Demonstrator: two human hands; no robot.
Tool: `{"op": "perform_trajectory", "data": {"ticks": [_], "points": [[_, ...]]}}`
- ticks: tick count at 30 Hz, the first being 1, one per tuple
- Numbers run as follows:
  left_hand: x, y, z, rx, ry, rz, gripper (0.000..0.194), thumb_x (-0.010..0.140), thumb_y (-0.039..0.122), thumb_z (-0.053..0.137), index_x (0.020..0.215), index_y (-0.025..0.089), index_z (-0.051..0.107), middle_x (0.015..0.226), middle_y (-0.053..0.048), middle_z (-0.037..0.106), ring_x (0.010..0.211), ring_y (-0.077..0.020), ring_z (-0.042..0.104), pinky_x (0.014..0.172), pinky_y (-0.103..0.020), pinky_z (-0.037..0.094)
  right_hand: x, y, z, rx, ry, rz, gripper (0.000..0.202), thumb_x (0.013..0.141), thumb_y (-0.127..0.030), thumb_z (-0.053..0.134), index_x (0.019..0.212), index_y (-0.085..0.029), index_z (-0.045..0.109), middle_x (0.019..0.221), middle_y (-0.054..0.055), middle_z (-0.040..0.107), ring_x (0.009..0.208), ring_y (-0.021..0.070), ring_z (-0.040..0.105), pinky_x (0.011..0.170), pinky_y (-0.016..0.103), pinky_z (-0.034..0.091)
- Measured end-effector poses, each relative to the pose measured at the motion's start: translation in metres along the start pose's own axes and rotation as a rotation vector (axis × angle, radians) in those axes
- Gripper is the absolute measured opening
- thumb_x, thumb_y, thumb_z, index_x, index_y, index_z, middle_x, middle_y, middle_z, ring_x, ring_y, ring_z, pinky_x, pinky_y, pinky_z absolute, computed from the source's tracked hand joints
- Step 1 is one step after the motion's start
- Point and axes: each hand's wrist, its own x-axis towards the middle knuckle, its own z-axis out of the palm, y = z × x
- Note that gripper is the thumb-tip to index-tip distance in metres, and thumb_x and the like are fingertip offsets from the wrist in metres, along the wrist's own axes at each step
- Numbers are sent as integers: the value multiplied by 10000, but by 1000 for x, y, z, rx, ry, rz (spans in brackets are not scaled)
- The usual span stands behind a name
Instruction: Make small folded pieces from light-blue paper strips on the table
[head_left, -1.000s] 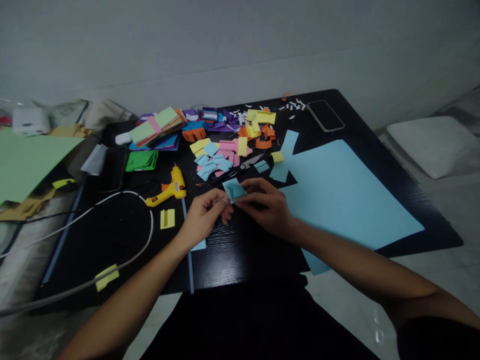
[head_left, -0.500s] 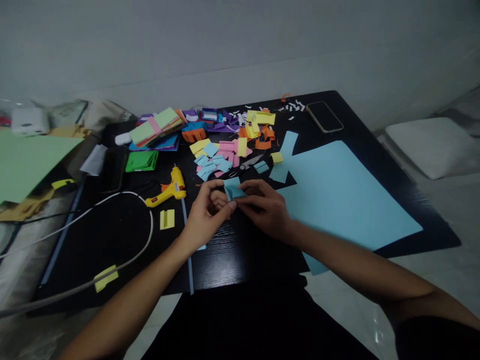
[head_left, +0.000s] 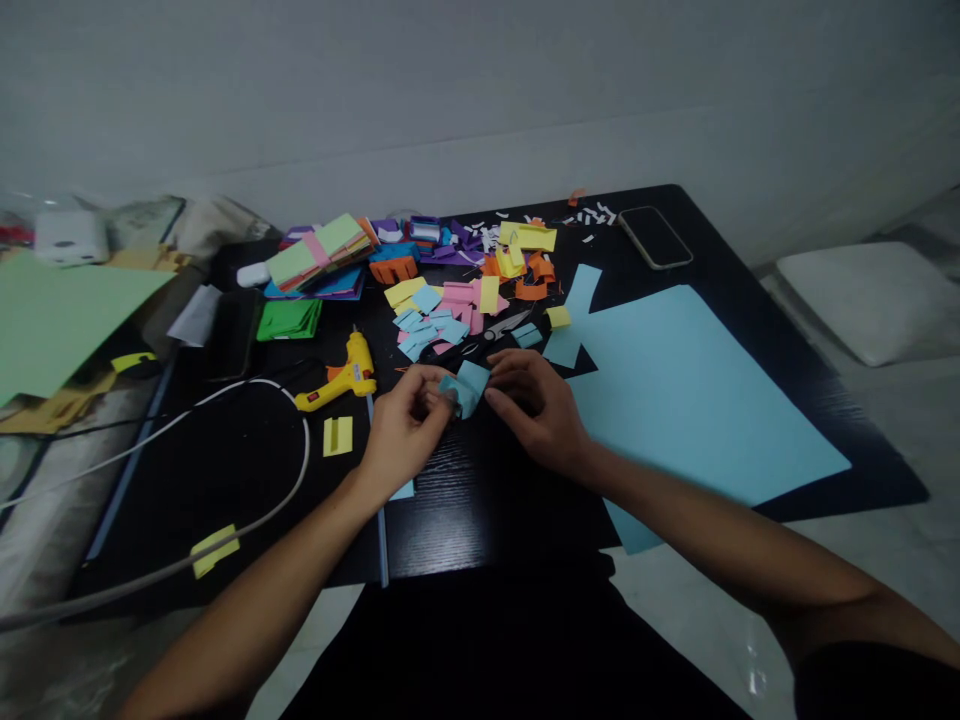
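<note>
A small folded light blue paper piece (head_left: 471, 382) is pinched between the thumb and fingers of my left hand (head_left: 405, 425). My right hand (head_left: 541, 412) is beside it on the right, fingers curved and thumb apart from them; its fingertips are close to the paper's right edge, and whether they touch is unclear. Beyond my hands lie small light blue folded pieces (head_left: 421, 333), pink ones (head_left: 459, 297) and grey scissors (head_left: 506, 325). A large light blue sheet (head_left: 697, 390) lies to the right, partly under my right forearm.
On the black table (head_left: 450, 520), a yellow glue gun (head_left: 349, 375) and white cable (head_left: 306, 440) are at left. Stacked coloured paper (head_left: 319, 255), a green packet (head_left: 289, 319) and purple pieces lie behind. A phone (head_left: 655, 237) sits at the back right.
The blue paper has turned and tilted in my left hand. My right hand's fingers have loosened and moved slightly away from it. The view has shifted slightly.
</note>
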Motion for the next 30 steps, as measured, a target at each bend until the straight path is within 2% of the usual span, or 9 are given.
{"op": "perform_trajectory", "data": {"ticks": [3,5,8,12,16,19,25,30], "points": [[0,3,-1,65,-55,27,115,955,271,643,1008,187,701,716,19,645,623,-113,587,596,-228,469,6,4,-1,99,-57,184,253,956,-319,682,1181,-210,647,1083,75,716,880,177,725,768,314,626],[0,3,-2,99,-79,61,131,955,272,645,1003,181,726,722,7,669,641,-122,607,616,-238,493,9,4,-2,127,-131,250,221,971,-349,666,1139,-210,698,1006,56,738,841,171,718,751,311,624],[0,2,-4,164,-103,136,139,943,250,659,1022,184,752,786,-17,714,684,-137,642,654,-255,524,11,2,-2,211,-227,306,243,964,-428,677,1034,-205,740,969,45,750,838,175,717,736,315,633],[0,0,-7,237,-148,241,152,936,218,673,1075,200,731,829,-10,731,715,-134,672,683,-241,540,10,-1,-3,229,-257,336,313,900,-482,754,1002,-186,733,942,45,752,837,174,712,731,300,611],[0,1,-9,293,-153,316,109,924,171,669,1028,203,677,794,15,696,688,-116,659,655,-212,524,8,-4,-4,145,-268,289,312,827,-396,834,1035,-187,730,930,28,741,722,135,642,637,258,520],[1,2,-10,328,-137,350,92,921,162,670,999,202,642,780,23,665,673,-106,640,636,-202,508,6,-6,-5,54,-298,242,262,873,-366,787,1072,-204,736,855,4,722,650,120,586,594,254,466],[2,2,-12,319,-153,350,94,933,198,671,1013,201,622,798,13,669,694,-115,655,659,-224,524,5,-8,-5,-34,-233,128,214,897,-379,765,1011,-200,745,975,51,764,886,183,698,788,311,544],[1,2,-13,262,-138,284,93,927,217,685,1001,196,632,829,-4,696,722,-125,675,688,-241,549,3,-8,-6,-87,-258,46,226,902,-381,759,1033,-198,733,986,60,766,906,193,707,831,333,551]]}}
